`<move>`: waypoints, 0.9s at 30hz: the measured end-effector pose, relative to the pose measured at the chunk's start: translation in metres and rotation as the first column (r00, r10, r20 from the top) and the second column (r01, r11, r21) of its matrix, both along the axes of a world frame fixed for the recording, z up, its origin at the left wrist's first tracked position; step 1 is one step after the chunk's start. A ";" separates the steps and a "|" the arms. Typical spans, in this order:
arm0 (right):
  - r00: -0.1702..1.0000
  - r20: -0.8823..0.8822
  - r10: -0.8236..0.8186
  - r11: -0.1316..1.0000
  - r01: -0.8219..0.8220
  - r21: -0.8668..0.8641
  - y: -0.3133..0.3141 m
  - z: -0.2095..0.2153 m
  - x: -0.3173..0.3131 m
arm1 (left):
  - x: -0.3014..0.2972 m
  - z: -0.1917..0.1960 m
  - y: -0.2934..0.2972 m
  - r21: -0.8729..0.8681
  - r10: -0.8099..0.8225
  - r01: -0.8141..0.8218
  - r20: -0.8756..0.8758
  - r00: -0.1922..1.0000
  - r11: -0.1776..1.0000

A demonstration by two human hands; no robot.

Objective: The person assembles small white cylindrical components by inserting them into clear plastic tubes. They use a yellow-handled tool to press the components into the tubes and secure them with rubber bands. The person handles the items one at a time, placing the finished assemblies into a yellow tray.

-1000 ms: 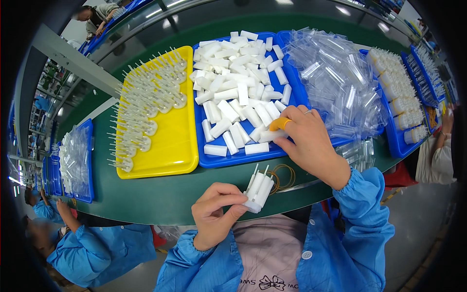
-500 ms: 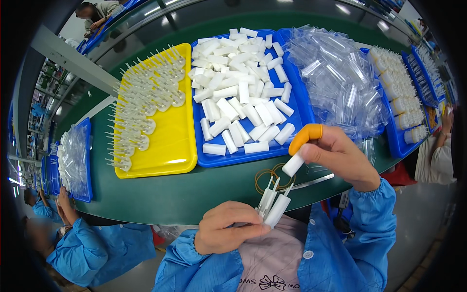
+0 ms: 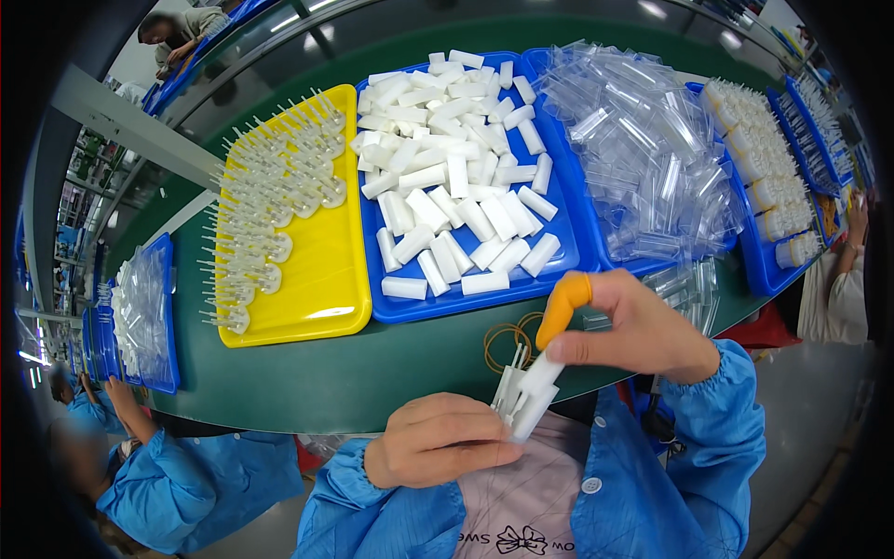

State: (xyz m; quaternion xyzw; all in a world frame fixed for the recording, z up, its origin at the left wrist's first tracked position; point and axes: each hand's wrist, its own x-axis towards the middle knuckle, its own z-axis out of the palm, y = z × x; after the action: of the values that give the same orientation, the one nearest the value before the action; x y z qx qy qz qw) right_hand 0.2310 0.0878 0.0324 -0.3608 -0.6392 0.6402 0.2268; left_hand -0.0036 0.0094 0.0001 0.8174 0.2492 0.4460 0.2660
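My left hand point(image 3: 445, 438) is closed on white pronged plastic pieces point(image 3: 506, 388) near the table's front edge, just above my lap. One white block point(image 3: 528, 418) sits on them, and thin prongs stick up beside it. My right hand point(image 3: 643, 326) pinches another white block point(image 3: 542, 371) between its thumb and a forefinger wearing an orange finger cot point(image 3: 562, 307). This block meets the top of the pieces in my left hand; the exact contact is hidden. Tan rubber bands point(image 3: 503, 347) lie on the table just behind.
A yellow tray point(image 3: 317, 312) holds rows of pronged white pieces. Beside it, a blue tray point(image 3: 568, 238) is heaped with white blocks, and clear plastic sleeves point(image 3: 643, 149) fill another to the right. White pieces stand in a further blue tray point(image 3: 765, 275). Co-workers sit at both sides.
My right hand has moved down and slightly left, bringing its white block from above the prongs onto the pieces in my left hand. My left hand has stayed nearly still.
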 end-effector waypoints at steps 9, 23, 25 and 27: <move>0.999 0.037 0.030 0.981 -0.036 0.192 -0.026 0.010 -0.014 | 0.002 -0.020 -0.010 0.189 0.175 -0.201 0.145 0.974 0.961; 0.989 0.109 -0.100 0.956 0.065 0.285 -0.023 0.010 -0.017 | 0.012 -0.021 -0.007 -0.336 0.287 -0.208 0.207 0.935 0.919; 0.989 0.135 -0.058 0.960 0.018 0.279 -0.017 0.015 -0.017 | 0.012 -0.025 -0.004 -0.368 0.293 -0.201 0.214 0.932 0.908; 0.990 0.103 -0.093 0.937 0.052 0.345 -0.009 0.012 -0.017 | 0.011 -0.027 -0.004 -0.408 0.307 -0.196 0.225 0.925 0.892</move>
State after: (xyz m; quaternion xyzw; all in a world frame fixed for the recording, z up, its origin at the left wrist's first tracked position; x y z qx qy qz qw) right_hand 0.2144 0.0784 0.0447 -0.3764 -0.7388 0.4887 0.2713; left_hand 0.0077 0.0055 -0.0273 0.6388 0.3945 0.5327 0.3906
